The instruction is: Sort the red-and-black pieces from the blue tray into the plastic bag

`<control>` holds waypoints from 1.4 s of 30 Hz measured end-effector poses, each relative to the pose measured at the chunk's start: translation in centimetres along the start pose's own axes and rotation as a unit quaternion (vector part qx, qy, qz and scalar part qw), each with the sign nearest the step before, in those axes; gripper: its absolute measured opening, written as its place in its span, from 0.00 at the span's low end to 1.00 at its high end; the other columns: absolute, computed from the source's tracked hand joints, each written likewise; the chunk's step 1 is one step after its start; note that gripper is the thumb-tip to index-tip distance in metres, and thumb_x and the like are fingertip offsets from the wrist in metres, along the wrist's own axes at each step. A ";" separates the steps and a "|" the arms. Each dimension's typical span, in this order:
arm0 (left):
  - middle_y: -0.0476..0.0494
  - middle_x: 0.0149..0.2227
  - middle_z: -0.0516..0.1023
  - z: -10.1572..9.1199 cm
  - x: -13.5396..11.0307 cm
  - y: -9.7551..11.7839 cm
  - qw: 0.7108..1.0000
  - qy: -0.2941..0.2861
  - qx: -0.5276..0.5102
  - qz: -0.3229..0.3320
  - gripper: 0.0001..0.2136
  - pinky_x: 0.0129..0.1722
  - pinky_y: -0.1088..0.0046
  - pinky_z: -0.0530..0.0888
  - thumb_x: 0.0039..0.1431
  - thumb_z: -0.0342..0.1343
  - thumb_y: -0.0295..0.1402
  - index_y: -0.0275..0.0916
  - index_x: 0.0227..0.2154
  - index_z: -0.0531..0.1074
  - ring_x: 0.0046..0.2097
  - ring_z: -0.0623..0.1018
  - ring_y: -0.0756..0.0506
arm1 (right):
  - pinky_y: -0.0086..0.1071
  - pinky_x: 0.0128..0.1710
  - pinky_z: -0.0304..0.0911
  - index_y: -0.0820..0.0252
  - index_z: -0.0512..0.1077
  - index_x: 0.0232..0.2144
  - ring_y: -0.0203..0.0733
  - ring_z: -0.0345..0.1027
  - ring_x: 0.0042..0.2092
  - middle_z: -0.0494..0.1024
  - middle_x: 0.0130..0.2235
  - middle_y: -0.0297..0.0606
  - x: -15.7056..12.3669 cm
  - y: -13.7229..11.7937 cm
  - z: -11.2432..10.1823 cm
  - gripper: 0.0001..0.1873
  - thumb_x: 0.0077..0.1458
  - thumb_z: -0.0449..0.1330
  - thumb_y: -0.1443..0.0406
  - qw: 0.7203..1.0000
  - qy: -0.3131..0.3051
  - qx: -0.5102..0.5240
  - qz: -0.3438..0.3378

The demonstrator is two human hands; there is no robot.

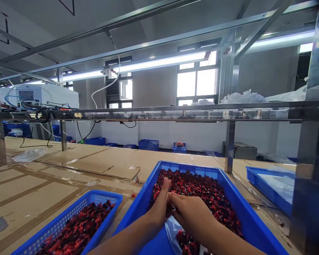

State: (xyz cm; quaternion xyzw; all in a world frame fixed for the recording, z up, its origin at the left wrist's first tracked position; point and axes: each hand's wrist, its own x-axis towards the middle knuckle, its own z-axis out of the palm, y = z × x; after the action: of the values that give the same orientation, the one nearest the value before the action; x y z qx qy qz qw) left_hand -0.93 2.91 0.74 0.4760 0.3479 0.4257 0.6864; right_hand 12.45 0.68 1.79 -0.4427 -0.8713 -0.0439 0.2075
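Note:
My left hand [159, 207] and my right hand [192, 210] meet over a big blue tray [146, 198] filled with small red-and-black pieces [191, 184]. The left thumb points up, while the other left fingers are curled and mostly hidden. My right fingers are bent in against the left hand, and whatever lies between them is covered. Under the hands are a crumpled white plastic sheet [172, 230] and a bare part of the tray floor. To the left, a blue perforated basket [106, 194] holds more red-and-black pieces, apart from both hands.
Cardboard sheets joined with tape cover the table [42, 191]. Metal posts [230, 147] carry a shelf rail [159, 114] across the view. Another blue tray [273, 191] with white plastic stands at the right. Blue crates [149, 144] are behind the table.

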 end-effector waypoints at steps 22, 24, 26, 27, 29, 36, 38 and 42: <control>0.44 0.31 0.73 -1.8 -0.4 1.4 0.997 -0.062 -0.026 -0.033 0.13 0.40 0.69 0.72 0.51 0.63 0.28 0.32 0.40 0.72 0.32 0.76 0.49 | 0.29 0.29 0.54 0.54 0.65 0.36 0.40 0.70 0.29 0.76 0.28 0.30 -0.2 1.4 -1.4 0.05 0.55 0.55 0.66 0.977 0.144 0.154 0.019; 0.46 0.29 0.71 -1.7 -0.5 1.7 0.994 -0.087 -0.058 -0.017 0.10 0.40 0.69 0.72 0.56 0.61 0.31 0.32 0.40 0.73 0.31 0.75 0.50 | 0.29 0.30 0.54 0.54 0.64 0.38 0.40 0.70 0.30 0.76 0.30 0.30 -0.2 1.4 -1.7 0.05 0.57 0.54 0.65 0.981 0.115 0.157 0.015; 0.44 0.30 0.71 -1.7 -0.5 2.0 0.990 -0.110 -0.084 0.006 0.10 0.41 0.69 0.72 0.61 0.58 0.34 0.32 0.41 0.73 0.31 0.74 0.50 | 0.29 0.30 0.54 0.53 0.64 0.40 0.40 0.71 0.31 0.76 0.32 0.30 -0.1 1.5 -1.8 0.06 0.58 0.54 0.65 0.984 0.092 0.152 0.022; 0.42 0.33 0.73 -1.8 -0.5 2.1 0.989 -0.115 -0.094 0.019 0.10 0.41 0.69 0.73 0.62 0.57 0.35 0.33 0.42 0.73 0.32 0.74 0.50 | 0.30 0.31 0.54 0.54 0.64 0.40 0.41 0.71 0.32 0.76 0.33 0.30 0.0 1.6 -1.8 0.06 0.58 0.54 0.65 0.986 0.084 0.145 0.027; 0.39 0.39 0.74 -1.8 -0.4 2.2 0.987 -0.107 -0.112 0.040 0.11 0.42 0.69 0.72 0.62 0.57 0.34 0.33 0.44 0.72 0.35 0.75 0.49 | 0.30 0.32 0.54 0.54 0.65 0.40 0.42 0.72 0.34 0.77 0.34 0.31 0.2 1.8 -1.5 0.07 0.58 0.55 0.65 0.989 0.074 0.125 0.033; 0.36 0.50 0.71 -1.4 -0.1 1.6 0.983 -0.096 -0.136 0.077 0.19 0.47 0.66 0.70 0.60 0.60 0.34 0.36 0.53 0.67 0.43 0.75 0.44 | 0.30 0.31 0.55 0.55 0.65 0.41 0.43 0.75 0.35 0.80 0.38 0.34 0.5 2.1 -1.0 0.07 0.59 0.54 0.65 0.995 0.069 0.053 0.045; 0.35 0.51 0.70 -1.2 -0.1 1.3 0.985 -0.095 -0.120 0.082 0.21 0.47 0.66 0.69 0.59 0.60 0.36 0.36 0.54 0.67 0.43 0.75 0.44 | 0.30 0.31 0.56 0.54 0.66 0.43 0.44 0.76 0.36 0.81 0.39 0.34 0.6 2.1 -1.0 0.08 0.59 0.54 0.66 0.997 0.060 0.025 0.038; 0.37 0.47 0.72 -1.4 0.0 0.8 0.991 -0.087 -0.063 0.076 0.27 0.45 0.69 0.68 0.58 0.61 0.40 0.36 0.57 0.64 0.41 0.74 0.45 | 0.31 0.32 0.58 0.56 0.68 0.42 0.47 0.77 0.38 0.82 0.39 0.36 0.6 2.1 -0.9 0.07 0.60 0.56 0.65 0.999 0.037 -0.027 0.001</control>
State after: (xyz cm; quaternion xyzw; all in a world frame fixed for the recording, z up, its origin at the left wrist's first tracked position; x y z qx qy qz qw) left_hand -2.34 3.57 1.06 0.4923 0.2218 0.4549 0.7081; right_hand 14.11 2.19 2.61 -0.4467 -0.8613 -0.0834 0.2273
